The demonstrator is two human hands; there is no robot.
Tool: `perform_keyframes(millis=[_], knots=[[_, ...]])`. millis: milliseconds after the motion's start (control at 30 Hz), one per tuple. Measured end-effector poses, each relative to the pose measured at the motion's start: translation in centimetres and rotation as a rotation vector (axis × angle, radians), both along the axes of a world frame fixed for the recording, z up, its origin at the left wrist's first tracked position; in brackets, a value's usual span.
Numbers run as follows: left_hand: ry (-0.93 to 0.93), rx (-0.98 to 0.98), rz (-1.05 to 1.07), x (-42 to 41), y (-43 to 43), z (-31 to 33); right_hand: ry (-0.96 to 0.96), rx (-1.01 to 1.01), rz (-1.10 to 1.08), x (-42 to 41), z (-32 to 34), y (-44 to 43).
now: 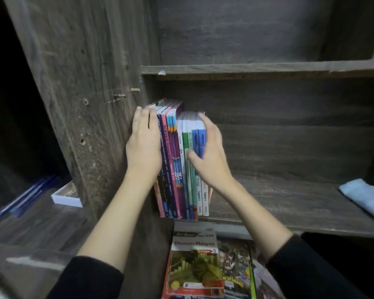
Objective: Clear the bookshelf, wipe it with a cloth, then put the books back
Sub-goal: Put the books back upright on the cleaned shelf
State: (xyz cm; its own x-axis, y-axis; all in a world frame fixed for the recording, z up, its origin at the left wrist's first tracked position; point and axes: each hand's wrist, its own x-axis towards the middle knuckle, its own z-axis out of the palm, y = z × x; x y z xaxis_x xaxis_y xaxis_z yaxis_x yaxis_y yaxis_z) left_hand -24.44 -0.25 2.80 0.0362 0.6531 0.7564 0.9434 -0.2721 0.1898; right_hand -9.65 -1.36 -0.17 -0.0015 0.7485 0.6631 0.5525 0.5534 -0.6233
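A row of thin upright books (176,160) stands at the left end of the dark wooden shelf (279,203), against the side panel. My left hand (144,143) lies flat with straight fingers over the spines of the leftmost books. My right hand (209,152) holds the right end of the row, thumb on the spines and fingers curved round the outermost blue book. A folded light blue cloth (365,197) lies on the same shelf at the far right. Below the shelf lies a pile of books, the top one titled Ekonomi Malaysia (194,264).
The shelf board above (257,69) holds nothing that I can see. The tall side panel (91,108) has a screw and holes in it. To its left, a white box (66,196) and blue folders (24,197) lie on a lower surface.
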Motion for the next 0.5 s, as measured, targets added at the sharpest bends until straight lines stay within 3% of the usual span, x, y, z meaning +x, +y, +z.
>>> perform_keyframes(millis=[267, 500], knots=[[-0.008, -0.009, -0.038, 0.1, -0.4, 0.1, -0.445, -0.107, -0.036, -2.2, 4.1, 2.1], [-0.161, 0.045, -0.037, 0.7, -1.4, -0.6, -0.410, -0.142, -0.039, -2.3, 4.1, 2.0]])
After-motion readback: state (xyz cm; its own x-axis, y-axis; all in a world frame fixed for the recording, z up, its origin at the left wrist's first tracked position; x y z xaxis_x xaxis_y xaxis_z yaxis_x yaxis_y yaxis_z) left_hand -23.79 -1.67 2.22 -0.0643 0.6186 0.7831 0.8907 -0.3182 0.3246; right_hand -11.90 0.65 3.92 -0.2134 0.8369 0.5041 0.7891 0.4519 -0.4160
